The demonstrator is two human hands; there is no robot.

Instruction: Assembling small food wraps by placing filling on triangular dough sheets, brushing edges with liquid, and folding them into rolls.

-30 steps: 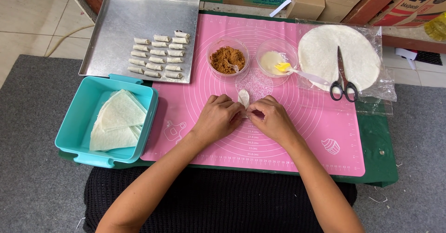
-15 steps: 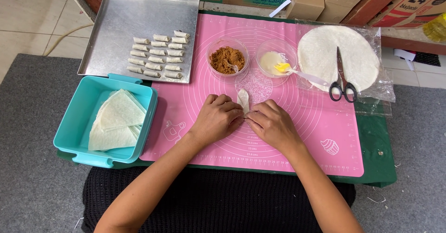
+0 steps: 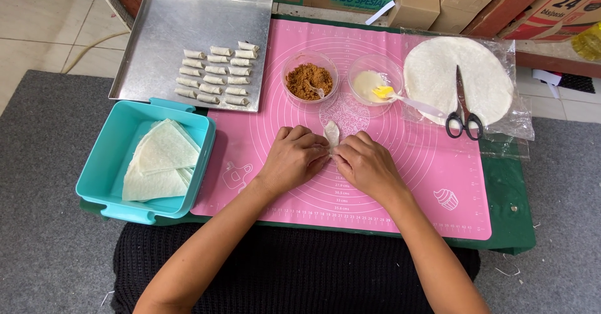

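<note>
A pink silicone baking mat (image 3: 400,182) covers the low green table. At its middle lies a small pale pastry wrapper (image 3: 332,132), half rolled; it looks thin, soft and easily torn, best pinched at its folded edges. The left hand (image 3: 293,159) and right hand (image 3: 366,164) meet over it, fingertips closed narrowly on its lower end.

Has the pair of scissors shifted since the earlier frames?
No. The scissors lie on the round wrapper stack, handles toward the person, right of the yellow brush, as before.
</note>
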